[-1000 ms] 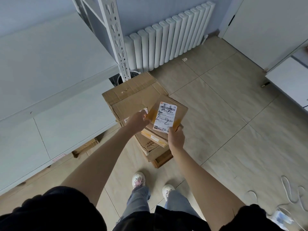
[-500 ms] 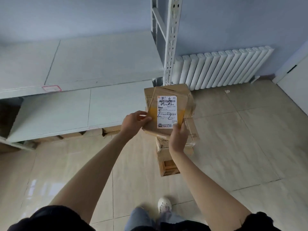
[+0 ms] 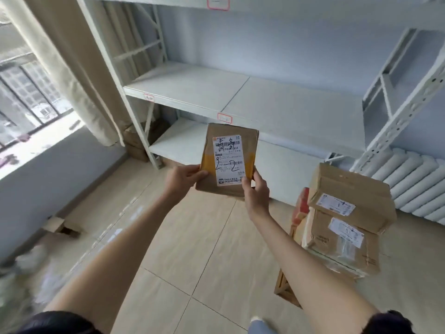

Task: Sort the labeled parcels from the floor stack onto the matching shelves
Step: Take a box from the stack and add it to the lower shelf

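Note:
I hold a flat brown parcel (image 3: 226, 141) upright in front of me, its white label with handwritten marks facing me. My left hand (image 3: 184, 178) grips its lower left edge and my right hand (image 3: 256, 191) pinches its lower right corner. Behind it stands a white metal shelf unit (image 3: 240, 92) with bare boards and small red-framed tags (image 3: 224, 118) on the front edges. The floor stack of cardboard parcels (image 3: 346, 213) sits to my right, several boxes high, with white labels on their sides.
A white radiator (image 3: 419, 184) lines the wall at the right behind the stack. A curtain (image 3: 72, 68) and a window are at the left, with brown boxes (image 3: 134, 143) beside the shelf's left post. A flattened cardboard piece (image 3: 60, 226) lies by the left wall.
My view has swung up and left from the stack toward the shelves. The parcel, held in both hands, has come off the stack and now faces the shelf unit.

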